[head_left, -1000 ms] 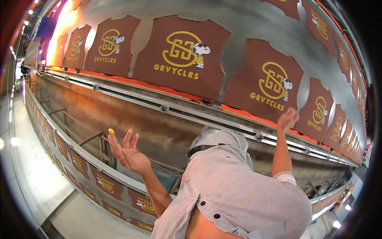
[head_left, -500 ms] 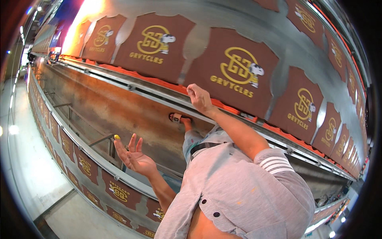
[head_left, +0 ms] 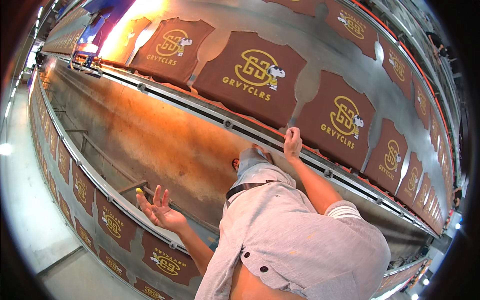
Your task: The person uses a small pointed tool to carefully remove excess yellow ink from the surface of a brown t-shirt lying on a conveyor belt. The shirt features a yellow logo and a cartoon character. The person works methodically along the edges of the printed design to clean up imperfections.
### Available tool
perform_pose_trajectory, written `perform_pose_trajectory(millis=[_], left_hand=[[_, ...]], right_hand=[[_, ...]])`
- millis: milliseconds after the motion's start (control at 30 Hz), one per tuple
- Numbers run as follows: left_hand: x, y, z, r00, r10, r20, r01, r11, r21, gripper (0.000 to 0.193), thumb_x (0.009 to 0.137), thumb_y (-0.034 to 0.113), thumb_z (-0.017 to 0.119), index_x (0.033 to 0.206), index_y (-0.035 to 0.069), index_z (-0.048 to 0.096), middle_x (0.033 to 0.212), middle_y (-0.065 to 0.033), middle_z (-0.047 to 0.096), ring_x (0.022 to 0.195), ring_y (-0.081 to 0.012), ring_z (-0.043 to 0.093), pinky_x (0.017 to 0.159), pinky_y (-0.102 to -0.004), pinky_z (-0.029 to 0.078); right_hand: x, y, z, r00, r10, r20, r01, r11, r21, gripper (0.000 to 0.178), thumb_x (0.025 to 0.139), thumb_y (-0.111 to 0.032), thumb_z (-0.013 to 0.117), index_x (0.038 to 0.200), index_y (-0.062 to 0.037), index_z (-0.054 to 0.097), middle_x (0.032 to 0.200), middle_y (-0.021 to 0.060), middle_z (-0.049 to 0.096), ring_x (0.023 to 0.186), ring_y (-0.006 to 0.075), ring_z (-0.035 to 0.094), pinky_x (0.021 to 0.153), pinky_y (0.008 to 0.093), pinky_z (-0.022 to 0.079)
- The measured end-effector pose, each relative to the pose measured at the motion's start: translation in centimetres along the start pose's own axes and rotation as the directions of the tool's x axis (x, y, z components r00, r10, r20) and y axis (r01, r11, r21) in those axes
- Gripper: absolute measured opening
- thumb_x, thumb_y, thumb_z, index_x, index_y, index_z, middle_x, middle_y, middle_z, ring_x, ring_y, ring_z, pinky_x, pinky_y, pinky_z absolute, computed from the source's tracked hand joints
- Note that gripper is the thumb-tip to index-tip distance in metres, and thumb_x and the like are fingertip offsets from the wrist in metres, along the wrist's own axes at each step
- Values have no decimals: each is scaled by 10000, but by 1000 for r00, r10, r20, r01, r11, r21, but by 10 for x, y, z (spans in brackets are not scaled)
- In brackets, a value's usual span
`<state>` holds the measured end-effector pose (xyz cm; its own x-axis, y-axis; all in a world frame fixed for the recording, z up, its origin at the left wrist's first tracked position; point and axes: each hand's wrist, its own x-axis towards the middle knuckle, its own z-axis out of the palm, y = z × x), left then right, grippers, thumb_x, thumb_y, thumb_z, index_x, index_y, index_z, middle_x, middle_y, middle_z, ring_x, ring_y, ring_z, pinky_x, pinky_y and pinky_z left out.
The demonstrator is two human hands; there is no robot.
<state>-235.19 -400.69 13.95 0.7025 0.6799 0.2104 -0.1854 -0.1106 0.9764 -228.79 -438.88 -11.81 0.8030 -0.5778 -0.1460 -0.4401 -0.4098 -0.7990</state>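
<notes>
Brown fabric panels cut to a shirt shape (head_left: 215,85) lie in a row on a long grey sloping table (head_left: 210,25). Each bears a yellow print with a small white cartoon dog. My right hand (head_left: 293,143) is at the table's lower edge, beside the gap between two panels. Its thumb and fingers are pinched together; what they hold, if anything, is too small to make out. My left hand (head_left: 162,212) hangs in the air over the aisle, palm up, fingers spread, holding nothing. Yellow covers one of its fingertips.
A metal rail with bolts (head_left: 228,123) runs along the table's lower side. On the left stands a second table with similar brown panels (head_left: 112,220). A bright glowing heater (head_left: 120,35) and blue machine frame (head_left: 95,30) stand at the far left. Between the tables runs a stained floor (head_left: 150,130).
My body has shifted along the aisle, and the panels sit differently in view. The right hand has gone right and down to the table edge, fingers now pinched. My left hand stays spread.
</notes>
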Motion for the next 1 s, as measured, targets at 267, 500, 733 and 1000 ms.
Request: perform_pose_trajectory(millis=[267,500,733,1000], left_hand=[[129,-25,3,1000,22,2,-22,1000,-20,602,1044,335,524,1541,47,346,1582,-131,394,1182,-357,644,887,-408,606],[262,-23,27,985,173,11,-173,983,68,654,1029,369,541,1553,45,323,1593,-125,384,1191,-358,638,883,-419,596],[372,-27,15,975,174,-139,-145,970,194,646,1033,372,506,1551,33,321,1579,-121,402,1197,-357,630,883,-402,593],[473,-78,-11,982,25,-189,14,979,203,606,1047,344,475,1546,34,325,1567,-102,418,1194,-353,630,910,-419,579]], right_hand=[[3,-140,115,983,-158,94,127,954,273,147,1021,-198,557,993,-56,585,767,112,631,676,260,620,650,388,496],[28,-276,292,896,-338,289,178,868,464,54,983,-96,574,980,-52,604,768,147,640,694,300,643,641,381,500],[47,-415,419,719,-595,361,309,738,600,77,937,-81,615,995,-37,641,916,157,682,810,339,684,702,404,535],[45,-446,476,732,-504,459,259,829,496,65,932,-89,619,962,-40,649,867,147,689,783,333,692,689,393,546]])
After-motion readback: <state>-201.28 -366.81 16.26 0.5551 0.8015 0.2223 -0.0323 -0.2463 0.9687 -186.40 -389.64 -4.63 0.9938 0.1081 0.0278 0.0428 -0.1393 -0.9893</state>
